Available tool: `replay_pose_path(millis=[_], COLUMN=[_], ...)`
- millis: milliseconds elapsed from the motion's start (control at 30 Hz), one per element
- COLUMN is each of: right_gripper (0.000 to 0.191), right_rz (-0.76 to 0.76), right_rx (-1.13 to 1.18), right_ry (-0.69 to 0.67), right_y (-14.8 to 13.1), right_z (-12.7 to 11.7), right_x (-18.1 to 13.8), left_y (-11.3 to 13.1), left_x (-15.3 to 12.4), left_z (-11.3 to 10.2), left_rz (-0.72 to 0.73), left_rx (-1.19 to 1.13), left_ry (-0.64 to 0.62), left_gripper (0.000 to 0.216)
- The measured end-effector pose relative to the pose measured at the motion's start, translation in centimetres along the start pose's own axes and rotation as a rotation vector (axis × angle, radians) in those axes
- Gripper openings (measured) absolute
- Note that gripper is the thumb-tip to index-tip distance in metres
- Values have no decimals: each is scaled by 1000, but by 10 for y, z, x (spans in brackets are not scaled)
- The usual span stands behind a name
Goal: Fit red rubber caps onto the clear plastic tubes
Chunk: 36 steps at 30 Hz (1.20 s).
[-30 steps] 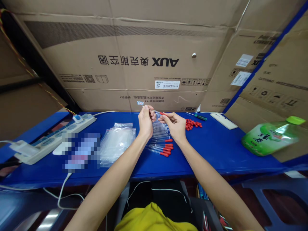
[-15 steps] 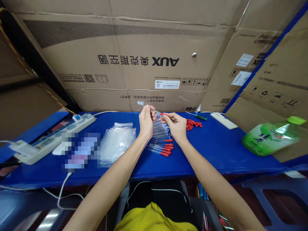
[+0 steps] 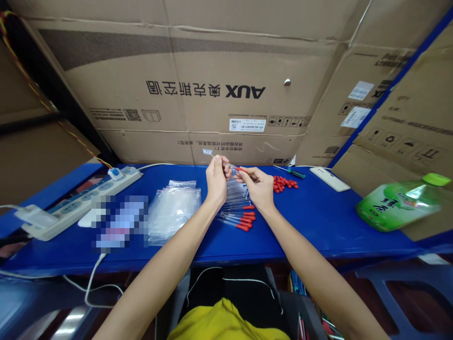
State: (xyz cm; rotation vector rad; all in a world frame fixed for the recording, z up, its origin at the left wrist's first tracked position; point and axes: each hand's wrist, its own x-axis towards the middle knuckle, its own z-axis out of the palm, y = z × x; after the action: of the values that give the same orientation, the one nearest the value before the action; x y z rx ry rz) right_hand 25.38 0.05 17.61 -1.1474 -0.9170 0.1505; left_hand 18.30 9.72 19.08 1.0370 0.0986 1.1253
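Head view: left hand (image 3: 216,182) and right hand (image 3: 258,186) pinch one thin tube (image 3: 231,165), fingers closed around it (mostly hidden). A pile of tubes (image 3: 239,212) beneath blurs together on the tabletop (image 3: 318,222).

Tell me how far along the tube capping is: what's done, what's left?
Done: several capped tubes lie side by side on the blue table. In hand: the left hand and right hand pinch one clear tube, with a red cap at its right end. Left: loose red caps sit in a pile to the right, and the plastic bags lie flat to the left. The hands hide any uncapped tubes.
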Motion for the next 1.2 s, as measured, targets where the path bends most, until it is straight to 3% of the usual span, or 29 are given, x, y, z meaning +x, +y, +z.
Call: replay_pose_path(millis=[200,400,500,600,667,733,833,900,1000,1200], right_gripper=[38,44,41,37,36,35,32,30,29,34], right_rz=[67,178,232,296,340,370,390,403,432,451], right_rx=[-70,-143,-285,-368,-394,-441,-526,-555,-567,-552], right_ry=[-73,-158,-334,-630,-808,-916,-970,-970,-966,-970], right_y=[0,-1,-5,-9,-11,-11,-9,-8,-6,1], right_z=[-10,-44,-63,-74,-76,-76,-75,-76,-76,-76], right_x=[9,26,29,28,26,24,24,24,23,22], left_y=[-5,-6,-4,2,8,13,15,13,7,2], left_x=[0,5,12,19,23,25,23,20,17,16], left_z=[0,-10,-22,-35,-41,-45,-47,-48,-48,-46], left_rz=[-37,-144,-71,129,222,224,100,-5,-67,-31], left_rx=[25,228,416,851,1063,1187,1304,1331,1334,1353], left_ry=[11,-75,54,87,-79,-389,-850,-1018,-1094,-1102], left_gripper=[42,40,45,29,23,23,20,19,19,16])
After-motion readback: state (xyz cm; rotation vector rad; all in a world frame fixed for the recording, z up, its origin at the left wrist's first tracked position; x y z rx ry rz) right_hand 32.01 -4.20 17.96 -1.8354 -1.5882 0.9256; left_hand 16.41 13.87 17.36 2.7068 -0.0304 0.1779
